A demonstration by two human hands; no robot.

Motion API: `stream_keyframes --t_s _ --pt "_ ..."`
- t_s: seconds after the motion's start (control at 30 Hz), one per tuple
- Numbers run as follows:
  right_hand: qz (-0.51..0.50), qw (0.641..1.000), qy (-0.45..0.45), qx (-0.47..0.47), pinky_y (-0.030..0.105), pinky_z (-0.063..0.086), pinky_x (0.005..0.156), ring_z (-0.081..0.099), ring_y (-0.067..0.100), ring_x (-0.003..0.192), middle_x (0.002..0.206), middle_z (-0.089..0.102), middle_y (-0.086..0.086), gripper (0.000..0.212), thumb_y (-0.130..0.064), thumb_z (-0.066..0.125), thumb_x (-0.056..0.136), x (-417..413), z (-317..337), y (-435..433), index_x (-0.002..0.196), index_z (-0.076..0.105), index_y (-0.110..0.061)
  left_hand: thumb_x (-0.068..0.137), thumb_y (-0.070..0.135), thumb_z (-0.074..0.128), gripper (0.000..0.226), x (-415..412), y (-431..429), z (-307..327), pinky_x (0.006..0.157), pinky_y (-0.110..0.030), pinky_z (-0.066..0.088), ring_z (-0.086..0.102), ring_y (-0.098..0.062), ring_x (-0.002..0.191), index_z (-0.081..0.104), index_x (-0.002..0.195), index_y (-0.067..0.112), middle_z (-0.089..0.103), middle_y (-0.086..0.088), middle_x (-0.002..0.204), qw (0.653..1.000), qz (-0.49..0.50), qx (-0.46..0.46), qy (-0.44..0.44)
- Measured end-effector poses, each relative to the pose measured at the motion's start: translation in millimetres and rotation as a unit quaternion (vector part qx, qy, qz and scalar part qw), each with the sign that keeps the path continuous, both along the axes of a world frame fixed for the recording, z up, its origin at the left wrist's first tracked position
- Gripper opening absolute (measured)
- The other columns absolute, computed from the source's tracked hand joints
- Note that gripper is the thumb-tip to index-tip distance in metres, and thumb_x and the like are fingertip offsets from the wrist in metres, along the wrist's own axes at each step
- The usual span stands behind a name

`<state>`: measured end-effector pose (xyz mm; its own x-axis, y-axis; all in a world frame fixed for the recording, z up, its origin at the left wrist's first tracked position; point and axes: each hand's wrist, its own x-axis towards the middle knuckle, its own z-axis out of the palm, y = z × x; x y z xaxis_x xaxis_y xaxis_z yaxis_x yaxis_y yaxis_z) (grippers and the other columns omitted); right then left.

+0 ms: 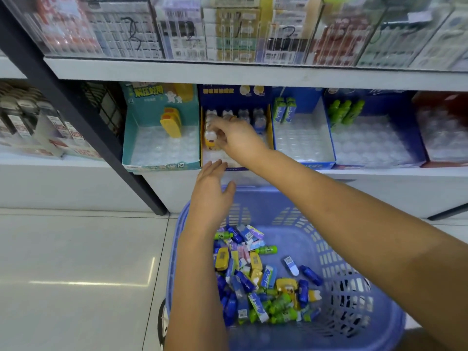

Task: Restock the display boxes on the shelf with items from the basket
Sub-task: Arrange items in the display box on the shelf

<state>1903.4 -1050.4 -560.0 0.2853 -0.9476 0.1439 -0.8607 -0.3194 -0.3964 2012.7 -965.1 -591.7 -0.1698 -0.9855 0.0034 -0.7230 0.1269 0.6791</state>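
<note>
Pale glossy floor tiles [76, 262] spread below and left of the grip, a thin streak of reflected light [88, 283] crossing them. A black metal upright [83, 117] slants down left of the grip; above the grip runs a white shelf board [253, 72] under clear acrylic fronts [228, 29]

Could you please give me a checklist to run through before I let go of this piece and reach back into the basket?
1. Grip: right hand pinches the yellow-and-white item: ok.
2. Matching box: look-alike items stand in the back row of the dark blue display box: ok.
3. Item seated in its slot: cannot tell, as its base is hard to make out.
4. Left hand free, open by the box front: ok.
5. Stock: basket holds plenty of items: ok.
</note>
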Motion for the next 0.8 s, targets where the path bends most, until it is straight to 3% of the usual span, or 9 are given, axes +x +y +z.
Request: stream_keyframes --t_s 0.07,0.13,0.23,0.3,0.4,0.5,0.67,0.73,0.8 --pt "0.004 1.000 -0.019 -0.008 0.032 0.046 0.076 0.057 0.025 0.089 0.111 0.057 0.014 0.035 -0.013 0.055 0.090 -10.3 6.8 16.5 0.125 0.054 -0.013 0.096 0.020 0.052 0.042 -0.7 9.5 3.8 0.105 -0.019 0.024 0.036 -0.016 0.136 0.048 0.137 0.012 0.046 -0.003 0.144 0.999 0.005 -0.020 0.027" --pt "-0.020 0.997 -0.079 -0.005 0.029 0.043 0.068 0.054 0.016 0.071 0.095 0.060 0.007 0.024 -0.018 0.060 0.088 -30.3 7.5 42.9 0.111 0.060 -0.012 0.094 0.020 0.054 0.032 -4.9 16.4 4.9 0.089 -0.014 0.039 0.055 -0.013 0.112 0.059 0.125 0.014 0.062 0.000 0.123 0.998 0.003 -0.019 0.063" --pt "-0.058 0.989 -0.076 0.113 0.023 0.037 0.063 0.050 0.009 0.063 0.078 0.062 0.000 0.010 -0.020 0.065 0.084 -69.5 -12.4 85.3 0.091 0.066 -0.012 0.091 0.015 0.056 0.019 -20.1 22.0 -10.8 0.065 -0.010 0.040 0.060 -0.011 0.083 0.067 0.107 0.014 0.066 0.003 0.093 0.995 -0.023 0.077 0.066" --pt "-0.067 0.961 0.006 0.268 0.021 0.040 0.064 0.055 0.011 0.070 0.085 0.066 -0.001 0.014 -0.020 0.068 0.082 -90.5 -40.0 106.9 0.092 0.069 -0.011 0.090 0.012 0.055 0.018 -34.6 29.1 -35.1 0.069 -0.022 0.043 0.061 -0.018 0.085 0.068 0.103 0.011 0.069 -0.006 0.097 0.982 -0.070 0.176 -0.008" --pt "-0.062 0.876 0.133 0.459 0.025 0.044 0.059 0.056 0.017 0.075 0.093 0.067 0.012 0.025 -0.016 0.068 0.083 -108.2 -97.4 138.2 0.105 0.068 -0.006 0.089 0.007 0.049 0.026 -62.1 56.3 -81.8 0.082 -0.032 0.048 0.061 -0.025 0.097 0.069 0.105 0.007 0.066 -0.012 0.112 0.937 -0.176 0.286 -0.093" --pt "-0.082 0.829 0.193 0.519 0.028 0.040 0.073 0.047 0.017 0.085 0.096 0.056 0.009 0.030 -0.013 0.058 0.088 -127.3 -149.9 177.0 0.116 0.063 -0.004 0.089 0.009 0.050 0.031 -92.4 91.7 -119.2 0.094 -0.036 0.046 0.058 -0.027 0.110 0.066 0.116 0.012 0.062 -0.013 0.121 0.902 -0.266 0.316 -0.124" --pt "-0.101 0.783 0.229 0.569 0.033 0.042 0.083 0.045 0.018 0.087 0.126 0.059 0.010 0.033 -0.022 0.053 0.091 -144.9 -189.9 215.6 0.123 0.058 -0.012 0.087 0.000 0.047 0.040 -116.4 124.3 -163.1 0.089 -0.042 0.047 0.056 -0.037 0.112 0.058 0.124 0.009 0.059 -0.021 0.124 0.859 -0.368 0.293 -0.205" --pt "-0.067 0.741 0.267 0.612 0.034 0.041 0.094 0.044 0.020 0.095 0.137 0.049 0.011 0.041 -0.018 0.049 0.096 -138.9 -196.1 215.6 0.135 0.046 -0.007 0.087 -0.001 0.047 0.035 -120.2 127.1 -170.9 0.088 -0.043 0.048 0.057 -0.039 0.109 0.061 0.119 0.006 0.059 -0.023 0.121 0.857 -0.380 0.274 -0.216" --pt "-0.085 0.735 0.264 0.619 0.033 0.037 0.101 0.049 0.025 0.113 0.142 0.043 0.013 0.045 -0.017 0.050 0.096 -137.3 -202.6 217.1 0.139 0.041 -0.008 0.087 0.001 0.050 0.030 -121.9 128.1 -175.9 0.086 -0.043 0.048 0.058 -0.040 0.106 0.065 0.113 0.004 0.060 -0.024 0.117 0.861 -0.382 0.252 -0.223"
